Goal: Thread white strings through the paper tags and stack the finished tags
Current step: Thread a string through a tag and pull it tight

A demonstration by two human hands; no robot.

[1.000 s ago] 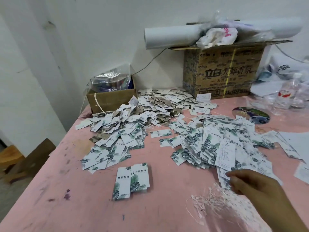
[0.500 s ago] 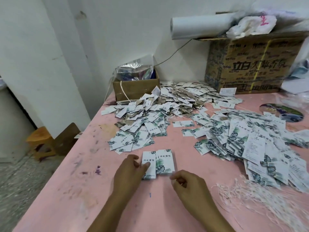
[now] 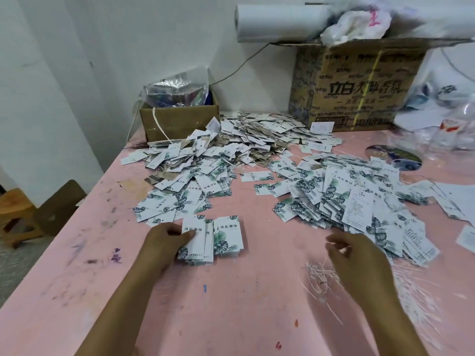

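At the left, our left grip pinches the top tag of the small stack lying on the pink worktop, thumb on the printed face and fingers curled at its left edge. Beyond it, toward the wall, spreads a heap of strung tags. We judge the step in hand to be lifting one tag clear to meet a string. To do it well, we take only the top card. We slide it sideways under the thumb so the ones beneath keep their square edges, and turn its punched end toward the right. We cannot make out the hole from here, so we find it by feel, not by guesswork.

Moving right, the loose strings lie tangled on the worktop just beside the right wrist. Our right grip is clenched, its fingertips pinching what looks like a white string; blur keeps us from being sure it is only one. We hold it close to its tip so the end is stiff, and draw it free of the tangle before bringing the grips together. Farther right, the big heap of unstrung tags lies near that hand, and a careless forearm could drag cards into the strings.
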